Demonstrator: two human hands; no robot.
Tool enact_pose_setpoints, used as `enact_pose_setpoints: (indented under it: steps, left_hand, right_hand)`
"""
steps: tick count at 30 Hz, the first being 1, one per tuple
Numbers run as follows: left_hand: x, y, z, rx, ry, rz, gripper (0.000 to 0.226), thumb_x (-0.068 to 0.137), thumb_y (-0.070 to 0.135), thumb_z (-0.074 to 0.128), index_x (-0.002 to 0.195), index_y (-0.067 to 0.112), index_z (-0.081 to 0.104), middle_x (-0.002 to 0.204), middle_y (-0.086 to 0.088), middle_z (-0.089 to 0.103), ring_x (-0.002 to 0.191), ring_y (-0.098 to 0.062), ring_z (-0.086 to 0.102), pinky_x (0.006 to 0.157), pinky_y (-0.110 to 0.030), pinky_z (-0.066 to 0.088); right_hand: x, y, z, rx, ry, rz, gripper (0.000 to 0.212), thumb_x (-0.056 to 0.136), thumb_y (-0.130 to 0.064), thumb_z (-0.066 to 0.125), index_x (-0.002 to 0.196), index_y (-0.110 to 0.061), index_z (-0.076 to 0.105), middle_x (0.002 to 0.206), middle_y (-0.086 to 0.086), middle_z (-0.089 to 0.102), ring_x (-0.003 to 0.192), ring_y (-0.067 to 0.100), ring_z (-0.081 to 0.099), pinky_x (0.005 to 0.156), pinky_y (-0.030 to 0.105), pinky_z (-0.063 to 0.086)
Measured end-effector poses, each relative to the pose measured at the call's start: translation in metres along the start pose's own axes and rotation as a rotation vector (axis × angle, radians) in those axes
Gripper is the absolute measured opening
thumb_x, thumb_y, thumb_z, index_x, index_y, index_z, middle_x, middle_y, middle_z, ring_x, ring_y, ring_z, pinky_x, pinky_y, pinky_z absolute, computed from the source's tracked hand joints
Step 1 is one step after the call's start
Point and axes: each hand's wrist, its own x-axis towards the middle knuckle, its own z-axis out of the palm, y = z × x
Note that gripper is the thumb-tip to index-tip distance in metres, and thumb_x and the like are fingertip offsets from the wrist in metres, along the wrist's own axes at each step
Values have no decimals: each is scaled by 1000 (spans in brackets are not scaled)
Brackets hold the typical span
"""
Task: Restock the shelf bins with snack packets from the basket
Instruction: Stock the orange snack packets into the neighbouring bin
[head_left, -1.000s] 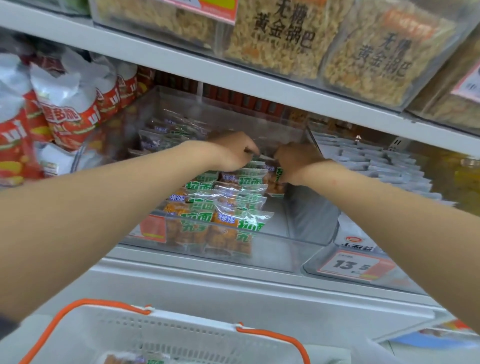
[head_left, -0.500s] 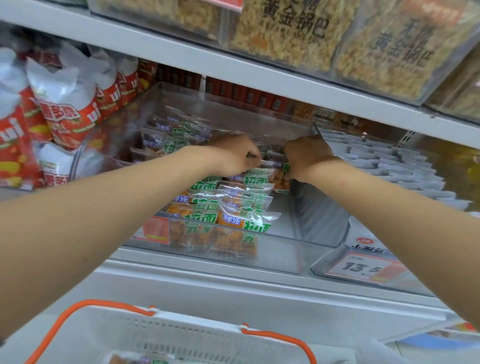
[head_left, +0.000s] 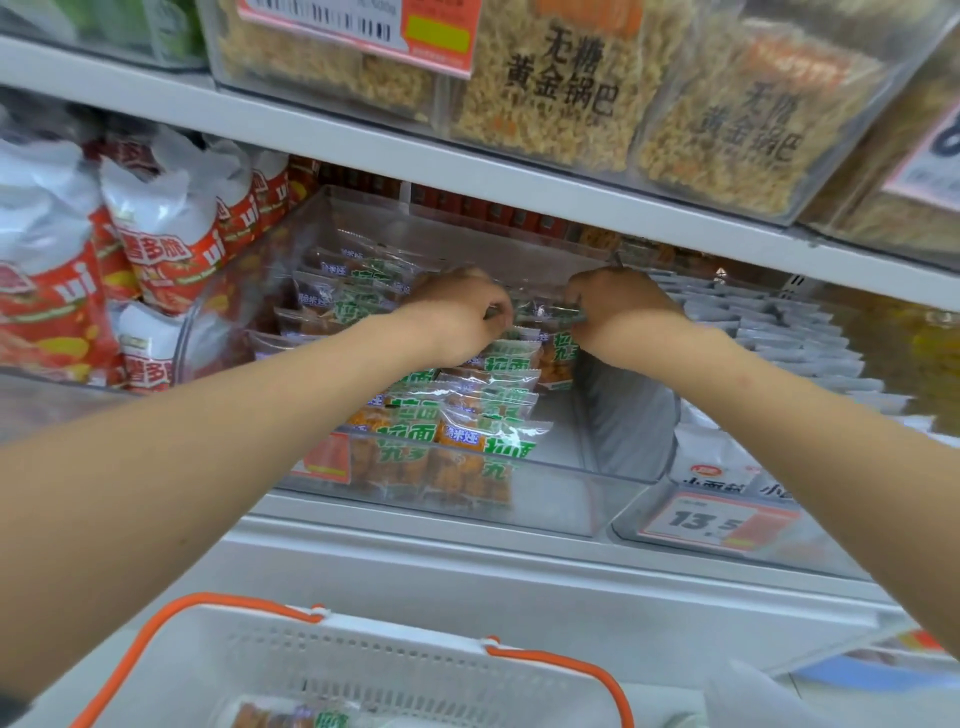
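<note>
A clear plastic shelf bin (head_left: 545, 512) on the middle shelf holds several rows of small snack packets (head_left: 462, 415) with green lettering and orange contents. My left hand (head_left: 457, 317) and my right hand (head_left: 618, 306) reach deep into the bin, side by side, fingers curled on a clear packet (head_left: 540, 312) that spans between them above the stacked rows. Below the shelf, a white basket (head_left: 363, 660) with orange handles holds another such packet (head_left: 291, 717) at the frame's bottom edge.
Red and white snack bags (head_left: 156, 249) stand left of the bin. A second clear bin (head_left: 779, 332) with white packets and a 13.5 price tag (head_left: 711, 522) sits to the right. The upper shelf (head_left: 467, 171) carries bins of yellow crisps close above my hands.
Both hands have pushed a little farther back into the bin, still holding the packet between them. The view has tilted slightly upward.
</note>
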Motion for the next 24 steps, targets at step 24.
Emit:
enact_pose_setpoints:
  steps: [24]
  left_hand:
    - [-295, -24, 90, 64, -438, -297, 8, 91, 26, 52, 92, 27, 59, 94, 7, 66, 85, -14, 60, 72, -32, 52]
  right_hand:
    - [-219, -167, 184, 537, -424, -296, 22, 91, -20, 55, 109, -18, 66, 107, 0, 68, 97, 21, 62, 84, 34, 50]
